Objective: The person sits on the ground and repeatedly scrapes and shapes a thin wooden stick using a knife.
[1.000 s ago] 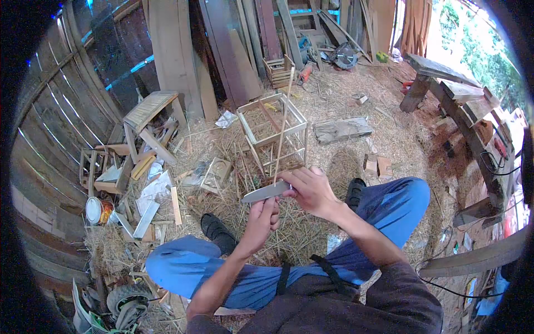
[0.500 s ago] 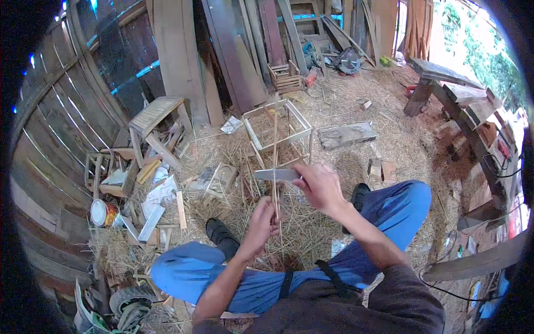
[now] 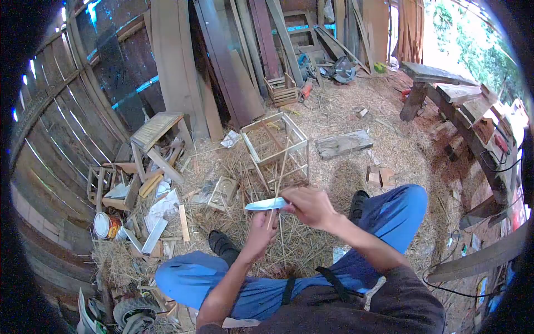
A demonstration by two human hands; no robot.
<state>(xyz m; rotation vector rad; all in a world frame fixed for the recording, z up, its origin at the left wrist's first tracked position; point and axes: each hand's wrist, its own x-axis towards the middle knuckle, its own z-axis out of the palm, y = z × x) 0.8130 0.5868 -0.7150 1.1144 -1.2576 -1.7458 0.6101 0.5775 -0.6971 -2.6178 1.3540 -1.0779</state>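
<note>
In the middle of the head view my left hand (image 3: 259, 236) is closed round thin wooden strips (image 3: 282, 167) that point up and away from me. My right hand (image 3: 311, 208) grips a knife (image 3: 264, 205), its broad pale blade pointing left across the strips, just above my left fingers. The fingers of my right hand wrap the handle and hide it. Just beyond the hands a small open wooden frame (image 3: 305, 143) stands on the straw-covered floor.
A slatted stool (image 3: 157, 129), wood scraps and a paint can (image 3: 102, 225) are at the left. A plank (image 3: 344, 143) lies beyond my right foot. A rough timber bench (image 3: 467, 119) runs down the right side. Boards (image 3: 222, 61) lean at the back.
The knife has moved down the strips towards my left hand, and its blade has turned to catch the light. The strips now lean more to the right.
</note>
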